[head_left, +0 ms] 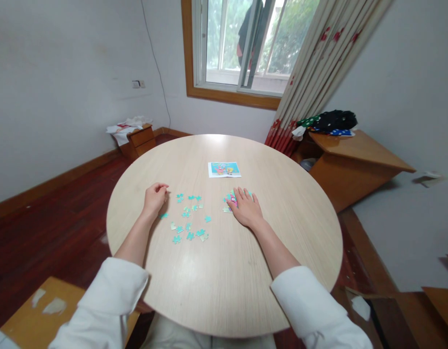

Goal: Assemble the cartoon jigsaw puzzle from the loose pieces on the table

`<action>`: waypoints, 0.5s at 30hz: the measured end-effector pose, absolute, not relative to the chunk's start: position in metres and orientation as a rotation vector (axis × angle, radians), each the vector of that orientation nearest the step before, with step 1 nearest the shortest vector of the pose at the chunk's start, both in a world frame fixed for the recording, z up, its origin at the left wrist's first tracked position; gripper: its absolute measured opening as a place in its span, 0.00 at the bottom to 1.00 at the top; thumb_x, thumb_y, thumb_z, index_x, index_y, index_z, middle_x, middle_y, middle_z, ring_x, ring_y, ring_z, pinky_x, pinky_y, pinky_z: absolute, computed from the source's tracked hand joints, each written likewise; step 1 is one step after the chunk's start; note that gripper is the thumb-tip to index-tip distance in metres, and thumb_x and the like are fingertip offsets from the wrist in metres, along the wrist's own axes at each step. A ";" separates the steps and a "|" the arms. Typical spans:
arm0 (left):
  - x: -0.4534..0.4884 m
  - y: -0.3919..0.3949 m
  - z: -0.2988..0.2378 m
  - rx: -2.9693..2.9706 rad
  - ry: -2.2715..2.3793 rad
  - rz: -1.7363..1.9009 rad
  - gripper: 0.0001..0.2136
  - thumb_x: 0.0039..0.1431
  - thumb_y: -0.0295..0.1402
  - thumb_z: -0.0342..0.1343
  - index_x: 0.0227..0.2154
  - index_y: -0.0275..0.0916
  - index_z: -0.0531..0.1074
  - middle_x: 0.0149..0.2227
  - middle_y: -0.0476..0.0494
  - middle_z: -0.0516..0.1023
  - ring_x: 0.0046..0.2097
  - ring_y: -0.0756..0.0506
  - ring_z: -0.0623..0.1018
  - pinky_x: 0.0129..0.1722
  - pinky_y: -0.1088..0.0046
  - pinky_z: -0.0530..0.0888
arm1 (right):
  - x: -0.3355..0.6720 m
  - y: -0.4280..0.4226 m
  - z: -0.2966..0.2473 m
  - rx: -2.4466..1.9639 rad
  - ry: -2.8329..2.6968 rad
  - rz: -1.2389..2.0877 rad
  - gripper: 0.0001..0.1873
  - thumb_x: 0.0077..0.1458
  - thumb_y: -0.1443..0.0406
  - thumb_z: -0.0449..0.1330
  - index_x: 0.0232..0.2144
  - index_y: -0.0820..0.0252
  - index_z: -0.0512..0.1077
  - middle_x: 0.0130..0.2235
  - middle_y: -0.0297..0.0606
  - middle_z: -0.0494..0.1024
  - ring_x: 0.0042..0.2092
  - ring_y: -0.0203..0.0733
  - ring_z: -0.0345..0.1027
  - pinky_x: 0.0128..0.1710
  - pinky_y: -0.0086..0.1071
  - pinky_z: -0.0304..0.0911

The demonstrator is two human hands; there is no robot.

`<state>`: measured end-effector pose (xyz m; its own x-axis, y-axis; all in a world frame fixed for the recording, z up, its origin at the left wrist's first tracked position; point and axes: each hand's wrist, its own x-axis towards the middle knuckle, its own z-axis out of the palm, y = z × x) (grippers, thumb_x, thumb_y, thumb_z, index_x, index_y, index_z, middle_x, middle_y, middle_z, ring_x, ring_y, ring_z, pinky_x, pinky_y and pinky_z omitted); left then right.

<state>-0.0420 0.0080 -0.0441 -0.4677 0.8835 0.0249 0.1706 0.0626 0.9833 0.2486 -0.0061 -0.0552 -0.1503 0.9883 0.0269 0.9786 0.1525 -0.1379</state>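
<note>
I sit at a round light-wood table (224, 286). My left hand (155, 196) rests on it with the fingers curled in; whether it holds a piece I cannot see. Just right of it lie several loose turquoise puzzle pieces (189, 220), scattered. My right hand (246, 208) lies flat, fingers stretched out, pressing on a small joined patch of puzzle pieces (229, 199) that shows pink and blue at its left edge. Beyond both hands lies a small printed reference picture (224, 169) with cartoon figures.
A low wooden cabinet (350, 160) with dark clothes on top stands at the right by a curtain (318, 68). A small wooden nightstand (138, 140) sits by the left wall. A wooden surface (35, 310) is at my lower left. A window is behind the table.
</note>
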 end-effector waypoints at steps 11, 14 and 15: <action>-0.046 0.012 -0.059 1.830 1.900 1.081 0.09 0.45 0.35 0.58 0.28 0.38 0.77 0.30 0.42 0.76 0.33 0.44 0.74 0.38 0.68 0.70 | 0.251 -0.004 -0.057 -1.954 -2.291 0.148 0.33 0.65 0.52 0.38 0.65 0.64 0.50 0.67 0.45 0.50 0.68 0.49 0.40 0.65 0.48 0.37; -0.044 0.015 -0.065 1.967 1.888 0.967 0.07 0.47 0.32 0.57 0.29 0.38 0.78 0.32 0.40 0.77 0.37 0.42 0.75 0.42 0.67 0.70 | 0.252 -0.004 -0.058 -1.932 -2.270 0.162 0.31 0.65 0.54 0.37 0.65 0.65 0.50 0.67 0.45 0.51 0.68 0.47 0.41 0.65 0.48 0.38; -0.044 0.017 -0.067 1.991 1.896 0.938 0.07 0.48 0.32 0.56 0.28 0.39 0.78 0.33 0.40 0.77 0.38 0.42 0.76 0.43 0.66 0.70 | 0.253 -0.004 -0.059 -1.923 -2.253 0.175 0.31 0.66 0.54 0.37 0.65 0.64 0.50 0.67 0.45 0.51 0.68 0.46 0.41 0.65 0.48 0.38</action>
